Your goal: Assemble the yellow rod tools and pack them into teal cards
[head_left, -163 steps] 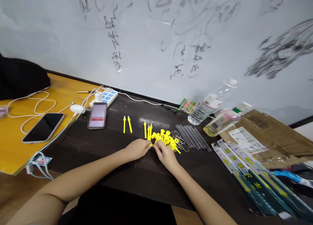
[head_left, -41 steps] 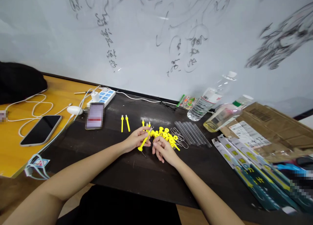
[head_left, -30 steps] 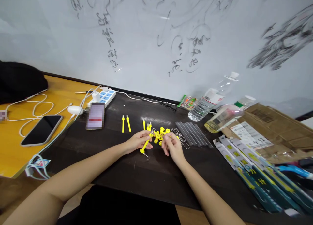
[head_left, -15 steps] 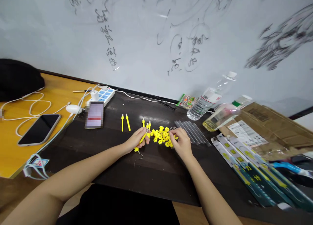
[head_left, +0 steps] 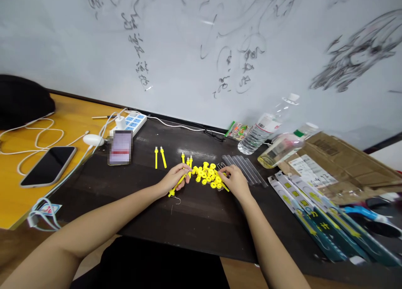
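Observation:
My left hand (head_left: pixel 174 179) is closed around a yellow rod (head_left: pixel 180 181) that slants down to the left, with a thin wire hook (head_left: pixel 178 200) at its lower end. Just right of it lies a heap of small yellow plastic caps (head_left: pixel 205 172). My right hand (head_left: pixel 235 181) reaches to the heap's right edge, fingers bent together; whatever they pinch is hidden. Thin metal springs (head_left: pixel 220 167) lie by those fingertips. Beyond my left hand are several yellow rods with metal tips (head_left: pixel 183 157), and two more such rods (head_left: pixel 162 158) lie farther left.
Clear tubes (head_left: pixel 245 168) lie right of my right hand. Behind them stand a water bottle (head_left: pixel 259 132) and a bottle of yellow liquid (head_left: pixel 279 151). Long packages (head_left: pixel 317 218) and a cardboard parcel (head_left: pixel 339 163) fill the right side. A phone (head_left: pixel 48 166), cables and a power strip (head_left: pixel 135 124) lie left.
The rod in my left hand has tilted flatter, its hook end moving slightly left. My right hand stays at the heap's edge, its fingers shifted a little.

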A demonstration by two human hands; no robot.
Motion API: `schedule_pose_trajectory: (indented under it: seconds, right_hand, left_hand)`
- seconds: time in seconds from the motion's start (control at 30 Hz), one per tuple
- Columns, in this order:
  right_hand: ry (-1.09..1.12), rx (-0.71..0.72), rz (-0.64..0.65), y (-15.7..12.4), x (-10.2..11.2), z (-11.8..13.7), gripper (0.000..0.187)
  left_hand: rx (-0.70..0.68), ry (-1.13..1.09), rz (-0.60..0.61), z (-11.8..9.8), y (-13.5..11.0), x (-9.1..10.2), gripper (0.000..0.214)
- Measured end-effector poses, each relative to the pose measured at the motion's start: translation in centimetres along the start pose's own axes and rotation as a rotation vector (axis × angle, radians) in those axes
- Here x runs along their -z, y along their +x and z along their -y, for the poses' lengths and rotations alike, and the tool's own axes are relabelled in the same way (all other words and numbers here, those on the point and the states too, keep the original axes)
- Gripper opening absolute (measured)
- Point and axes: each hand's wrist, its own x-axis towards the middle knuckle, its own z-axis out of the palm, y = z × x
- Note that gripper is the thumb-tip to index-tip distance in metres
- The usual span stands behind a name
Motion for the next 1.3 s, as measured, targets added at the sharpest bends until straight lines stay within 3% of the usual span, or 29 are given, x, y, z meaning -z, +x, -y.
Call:
schedule_pose_trajectory:
  seconds: [0.27, 0.53, 0.77, 0.93, 1.03, 1.1, 1.2, 1.3]
  right_hand:
    - [0.005, -0.041, 0.085, 0.4, -0.2, -0.9, 0.023]
    - [-0.056, -0.005, -0.014, 0.5, -0.7, -0.4, 0.019]
    - [-0.042, 0.056, 0.055, 0.2, -0.3, -0.3, 0.020]
    - [0.038, 0.027, 0.022, 0.3, 0.1, -0.2, 0.019]
    - [0.226, -0.024, -0.036, 0.4, 0.6, 0.3, 0.023]
    - [0.498, -0.088, -0.019, 0.3, 0.9, 1.2, 0.027]
    - [0.963, -0.150, 0.186, -0.5, 0.8, 3.4, 0.028]
    - [1.175, -0.114, 0.425, -1.7, -0.3, 5.9, 0.026]
  left_hand:
    - [-0.034, 0.072, 0.053, 0.4, 0.1, -0.2, 0.030]
    - [-0.013, 0.141, 0.054, 1.3, 0.5, 0.1, 0.025]
    - [-0.039, 0.144, 0.064, 1.5, 0.4, 0.2, 0.023]
    - [-0.037, 0.137, 0.082, 0.9, 0.1, 0.0, 0.022]
    - [-0.045, 0.145, 0.110, 1.0, 0.1, 0.0, 0.024]
    - [-0.054, 0.142, 0.138, 1.1, 0.1, -0.1, 0.024]
    - [-0.061, 0.124, 0.160, 1.1, 0.2, -0.1, 0.021]
    - [-0.051, 0.112, 0.156, 1.0, 0.2, -0.2, 0.017]
